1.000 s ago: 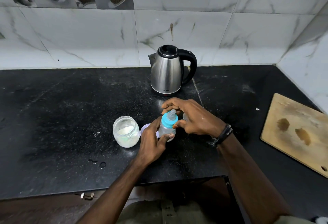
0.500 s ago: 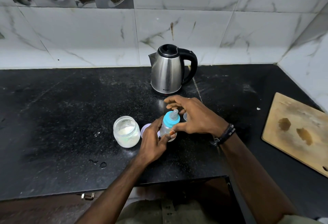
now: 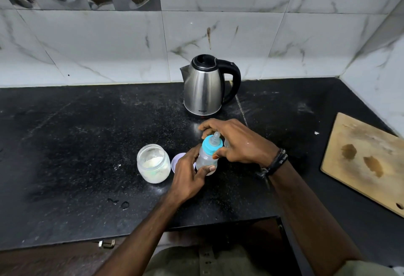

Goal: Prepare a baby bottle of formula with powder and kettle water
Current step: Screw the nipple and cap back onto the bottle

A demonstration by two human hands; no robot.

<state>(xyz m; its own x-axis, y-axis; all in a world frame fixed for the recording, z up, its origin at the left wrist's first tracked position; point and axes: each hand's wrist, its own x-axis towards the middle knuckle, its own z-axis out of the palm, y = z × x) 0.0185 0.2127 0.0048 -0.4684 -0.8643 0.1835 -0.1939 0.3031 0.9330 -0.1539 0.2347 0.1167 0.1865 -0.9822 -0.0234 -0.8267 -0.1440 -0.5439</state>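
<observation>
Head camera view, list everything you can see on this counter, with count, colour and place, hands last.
Stainless steel electric kettle: one, silver with black handle and lid, back centre by the wall.
Clear glass jar of white powder: one, open, left of the hands.
Pale lilac round lid: one, between jar and bottle.
Clear baby bottle with blue collar: one, centre, held.
Wooden cutting board: one, tan, stained, right edge.
Black stone counter: one.
Left hand: grips the bottle body.
Right hand: fingers round the blue collar.

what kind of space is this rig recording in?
Most likely a home kitchen: a black stone countertop against a marble-look tiled wall, a steel electric kettle at the back, and a wooden cutting board to the right.
</observation>
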